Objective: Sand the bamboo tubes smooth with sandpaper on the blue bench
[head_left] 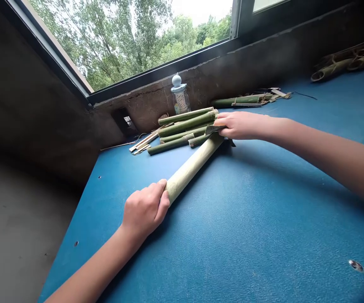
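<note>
A pale, peeled bamboo pole (194, 166) slants across the blue table, its near end inside my left hand (146, 206). The fingers of that hand are wrapped round the pole. At the pole's far end, my right hand (237, 125) is closed on a piece of dark sandpaper (215, 129). The sandpaper lies bent over the pole, and one dark corner pokes out beneath the hand. Just beyond and to the left of this hand lie several green bamboo pieces (186, 123) in a pile. My right hand covers the far tip of the pole.
The blue table (232, 235) has metal-lined holes. Thin bamboo strips (142, 144) lie left of the pile, near a clear jar with a light-blue lid (179, 94). Along the wall rest a green bamboo bundle (248, 101) and thicker bamboo tubes (336, 69). A window stands behind.
</note>
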Demonstrator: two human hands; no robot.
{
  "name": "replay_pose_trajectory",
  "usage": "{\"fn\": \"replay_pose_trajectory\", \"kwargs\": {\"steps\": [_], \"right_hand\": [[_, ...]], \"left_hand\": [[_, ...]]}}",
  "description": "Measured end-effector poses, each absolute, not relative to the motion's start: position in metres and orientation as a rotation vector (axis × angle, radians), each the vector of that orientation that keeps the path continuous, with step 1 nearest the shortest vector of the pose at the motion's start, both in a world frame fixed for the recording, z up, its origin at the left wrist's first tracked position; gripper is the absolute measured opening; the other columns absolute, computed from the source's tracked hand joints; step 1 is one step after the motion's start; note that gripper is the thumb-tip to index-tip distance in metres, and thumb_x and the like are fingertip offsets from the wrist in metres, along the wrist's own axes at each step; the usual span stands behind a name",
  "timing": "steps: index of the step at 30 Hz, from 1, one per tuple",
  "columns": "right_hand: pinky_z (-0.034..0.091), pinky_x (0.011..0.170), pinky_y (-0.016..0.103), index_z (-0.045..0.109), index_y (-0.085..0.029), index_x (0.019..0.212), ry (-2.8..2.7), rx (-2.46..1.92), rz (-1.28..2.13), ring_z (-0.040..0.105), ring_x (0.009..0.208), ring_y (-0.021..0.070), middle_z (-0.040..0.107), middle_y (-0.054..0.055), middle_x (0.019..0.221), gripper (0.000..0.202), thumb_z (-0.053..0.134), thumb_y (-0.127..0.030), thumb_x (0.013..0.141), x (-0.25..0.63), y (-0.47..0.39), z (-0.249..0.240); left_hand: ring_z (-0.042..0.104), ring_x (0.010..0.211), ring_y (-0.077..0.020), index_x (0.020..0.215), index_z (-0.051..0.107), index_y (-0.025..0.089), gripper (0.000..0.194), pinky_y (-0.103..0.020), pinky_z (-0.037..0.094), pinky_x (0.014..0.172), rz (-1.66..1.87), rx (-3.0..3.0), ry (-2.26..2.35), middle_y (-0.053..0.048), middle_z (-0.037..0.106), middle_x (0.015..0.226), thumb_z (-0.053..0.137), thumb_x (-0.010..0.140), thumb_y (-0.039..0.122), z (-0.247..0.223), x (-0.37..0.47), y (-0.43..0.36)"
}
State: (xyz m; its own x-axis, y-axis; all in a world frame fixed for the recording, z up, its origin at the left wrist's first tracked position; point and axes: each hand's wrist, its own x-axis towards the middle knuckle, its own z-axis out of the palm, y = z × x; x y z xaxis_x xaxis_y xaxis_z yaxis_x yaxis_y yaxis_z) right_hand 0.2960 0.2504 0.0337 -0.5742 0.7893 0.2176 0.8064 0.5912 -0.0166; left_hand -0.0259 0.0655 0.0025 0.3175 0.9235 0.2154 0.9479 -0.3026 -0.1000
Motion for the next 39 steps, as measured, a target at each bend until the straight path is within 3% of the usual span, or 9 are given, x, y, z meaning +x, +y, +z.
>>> {"fn": "replay_pose_trajectory", "kwargs": {"steps": [5,8,11,17,23,28,31,35,39], "right_hand": [[0.033,0.060,0.030,0.063,-0.017,0.108,-2.603,-1.489,-0.369,0.065,0.079,0.0247,0.070,0.012,0.104,0.032,0.039,-0.035,0.097,0.274,0.233,0.023],[0.029,0.058,0.030,0.064,-0.015,0.104,-2.569,-1.452,-0.443,0.066,0.074,0.0252,0.072,0.014,0.095,0.044,0.027,-0.039,0.103,0.261,0.224,0.012],[0.025,0.055,0.031,0.067,-0.014,0.092,-2.552,-1.318,-0.425,0.067,0.072,0.0237,0.074,0.015,0.090,0.045,0.029,-0.037,0.102,0.242,0.204,0.004],[0.023,0.056,0.032,0.068,-0.015,0.100,-2.620,-0.825,-0.329,0.067,0.076,0.0210,0.075,0.011,0.093,0.045,0.028,-0.036,0.104,0.209,0.162,-0.002],[0.019,0.054,0.030,0.071,-0.015,0.082,-2.461,-1.458,-0.364,0.068,0.071,0.0239,0.074,0.013,0.080,0.048,0.034,-0.040,0.100,0.251,0.220,0.000],[0.021,0.055,0.031,0.069,-0.016,0.081,-2.493,-1.222,-0.337,0.068,0.075,0.0221,0.075,0.011,0.083,0.048,0.032,-0.038,0.101,0.250,0.217,-0.003],[0.022,0.058,0.032,0.068,-0.016,0.080,-2.514,-1.066,-0.325,0.067,0.073,0.0214,0.074,0.010,0.080,0.045,0.032,-0.035,0.101,0.241,0.207,-0.007],[0.023,0.060,0.033,0.069,-0.016,0.082,-2.485,-1.041,-0.281,0.066,0.073,0.0214,0.074,0.011,0.080,0.044,0.034,-0.036,0.100,0.242,0.209,-0.010],[0.027,0.063,0.033,0.069,-0.017,0.085,-2.444,-0.956,-0.237,0.066,0.076,0.0212,0.075,0.010,0.082,0.040,0.037,-0.038,0.099,0.248,0.215,-0.014]], "left_hand": [[0.061,0.056,-0.0216,0.108,0.055,0.020,0.053,-0.031,0.025,0.050,-0.066,-2.342,-1.684,-0.004,0.067,0.070,0.036,0.091,0.067,0.000,-0.026,0.068],[0.064,0.061,-0.0212,0.114,0.049,0.021,0.048,-0.030,0.034,0.052,-0.052,-2.418,-1.627,-0.003,0.069,0.075,0.037,0.092,0.062,-0.003,-0.028,0.070],[0.066,0.064,-0.0208,0.114,0.046,0.022,0.043,-0.030,0.039,0.055,-0.065,-2.463,-1.605,-0.003,0.071,0.080,0.038,0.092,0.059,-0.004,-0.030,0.072],[0.067,0.067,-0.0218,0.116,0.045,0.021,0.042,-0.030,0.040,0.056,-0.077,-2.498,-1.603,-0.004,0.070,0.080,0.041,0.091,0.055,-0.003,-0.029,0.071],[0.062,0.057,-0.0181,0.117,0.047,0.021,0.045,-0.028,0.037,0.053,-0.071,-2.511,-1.689,-0.001,0.068,0.075,0.040,0.091,0.057,0.000,-0.030,0.070],[0.060,0.057,-0.0160,0.084,0.055,0.024,0.045,-0.026,0.033,0.052,-0.110,-2.440,-1.766,0.002,0.064,0.066,0.026,0.095,0.057,0.026,-0.030,0.077],[0.059,0.059,-0.0170,0.084,0.057,0.023,0.043,-0.027,0.032,0.051,-0.174,-2.252,-1.853,0.000,0.065,0.071,0.026,0.099,0.050,0.052,-0.020,0.110],[0.063,0.087,-0.0191,0.096,0.061,0.021,0.029,-0.029,0.044,0.071,-0.099,-2.293,-1.699,-0.005,0.069,0.095,0.037,0.098,0.037,0.077,0.021,0.192],[0.059,0.109,-0.0228,0.110,0.062,0.015,0.033,-0.047,0.047,0.097,0.063,-2.423,-1.492,-0.008,0.064,0.116,0.056,0.093,0.043,0.082,0.093,0.278]]}}
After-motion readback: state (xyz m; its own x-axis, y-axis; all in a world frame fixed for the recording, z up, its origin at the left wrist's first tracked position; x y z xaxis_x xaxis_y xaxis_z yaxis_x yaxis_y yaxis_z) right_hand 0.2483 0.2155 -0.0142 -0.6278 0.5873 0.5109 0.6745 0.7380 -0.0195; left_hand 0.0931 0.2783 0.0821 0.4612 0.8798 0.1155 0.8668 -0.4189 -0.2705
